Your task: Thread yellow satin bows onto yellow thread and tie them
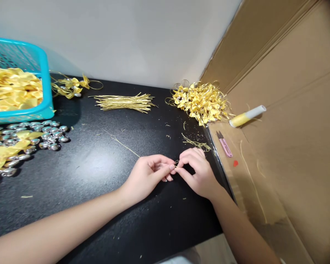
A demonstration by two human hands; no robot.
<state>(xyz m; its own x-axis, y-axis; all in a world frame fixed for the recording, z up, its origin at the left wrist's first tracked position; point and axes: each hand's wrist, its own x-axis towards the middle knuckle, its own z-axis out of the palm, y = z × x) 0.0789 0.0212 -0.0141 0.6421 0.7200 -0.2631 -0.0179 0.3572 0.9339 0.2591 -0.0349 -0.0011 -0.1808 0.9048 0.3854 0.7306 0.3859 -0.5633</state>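
Both hands meet over the right part of the black table. My left hand [151, 174] pinches a thin gold cord [125, 146] between thumb and forefinger, and the cord's long tail runs off to the upper left, with a small loop near its end. Close beside it, my right hand [196, 168] pinches the other end, where a small loop stands up between the fingertips. Just beyond the right hand lie loose cut cord ends [196, 142]. Further back rests a bundle of straight gold cords [125, 102].
A turquoise basket [45, 84] of yellow ribbon pieces stands at left, silver beads [53, 135] before it. Finished yellow flowers with cord loops [200, 101] are heaped at the back right. On cardboard at right lie pink thread snips [224, 145] and a yellow-and-white tube [247, 116].
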